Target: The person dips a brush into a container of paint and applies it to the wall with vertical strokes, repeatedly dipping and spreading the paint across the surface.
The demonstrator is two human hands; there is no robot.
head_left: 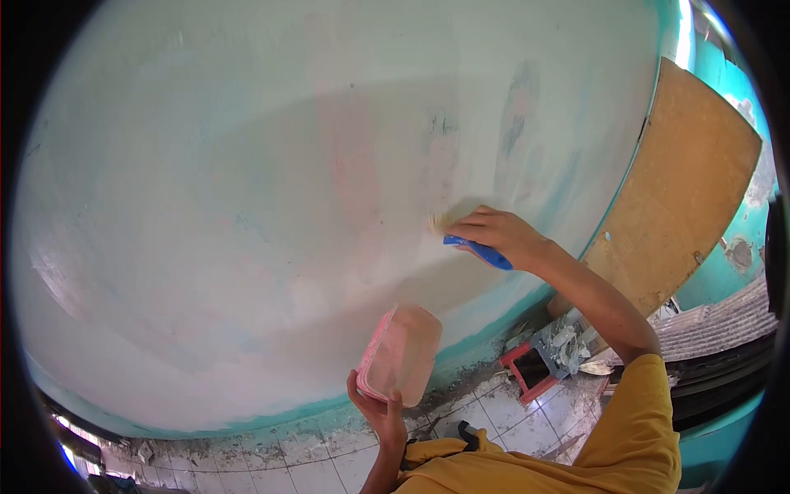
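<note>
My right hand (502, 235) is closed round a brush (485, 252) with a blue handle. The brush's pale bristles point left and lie at the whitish wall (271, 198); whether they touch it is hard to tell. Lower down, my left hand (383, 412) grips the near end of a pink plastic container (401, 354), with the thumb on its rim. The container is tilted in front of the wall's lower part, and its contents cannot be made out. Pink, dark and teal patches show through the wall's pale coat.
At the right a brown board (683, 173) leans by the wall's edge. Below it stand a red and grey stool (527, 372) with debris on it and a stack of corrugated sheets (724, 325). White floor tiles (321, 476) with dirt run along the wall's foot.
</note>
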